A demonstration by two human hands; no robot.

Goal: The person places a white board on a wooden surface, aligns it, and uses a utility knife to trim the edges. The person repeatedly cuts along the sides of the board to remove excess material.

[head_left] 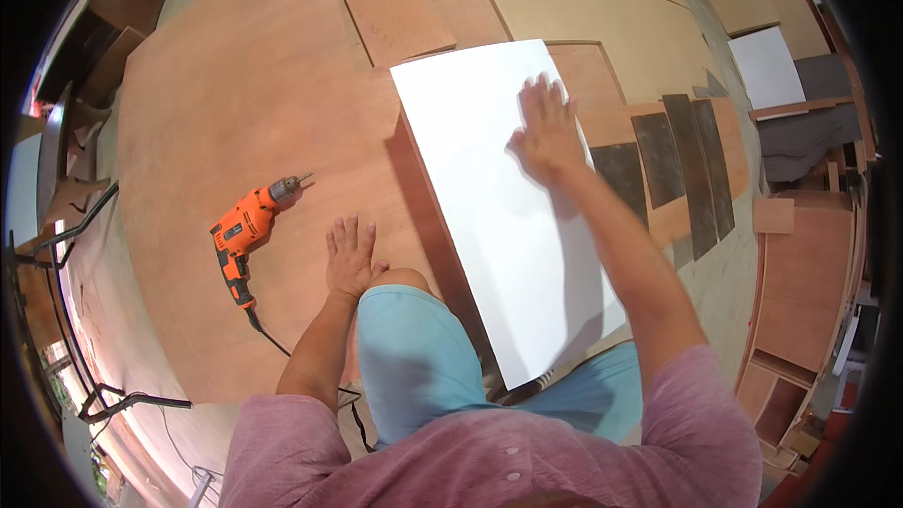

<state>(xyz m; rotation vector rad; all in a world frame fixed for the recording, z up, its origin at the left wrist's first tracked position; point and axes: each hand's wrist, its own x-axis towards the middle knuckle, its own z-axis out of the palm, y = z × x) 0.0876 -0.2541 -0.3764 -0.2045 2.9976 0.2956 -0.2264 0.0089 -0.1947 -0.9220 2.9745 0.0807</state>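
A long white sheet [480, 198] lies over a raised wooden piece, whose brown side [435, 216] shows along its left edge. Flat on the sheet's far right part rests my right hand [547, 132], fingers spread, holding nothing. My left hand [351, 259] is pressed on the large reddish-brown plywood board [216, 94] beside my knee, its fingers stretched out. To the left of that hand an orange and black corded drill [246, 226] lies on its side, its bit toward the far right. The drill's cord runs back toward my leg.
Loose wooden panels [395, 14] and a pale board [564, 19] lie at the far side. Dark strips [691, 169] are spread to the right of the white sheet. Wooden cabinets [800, 292] stand at the right edge, black metal tube frames [94, 395] at the left.
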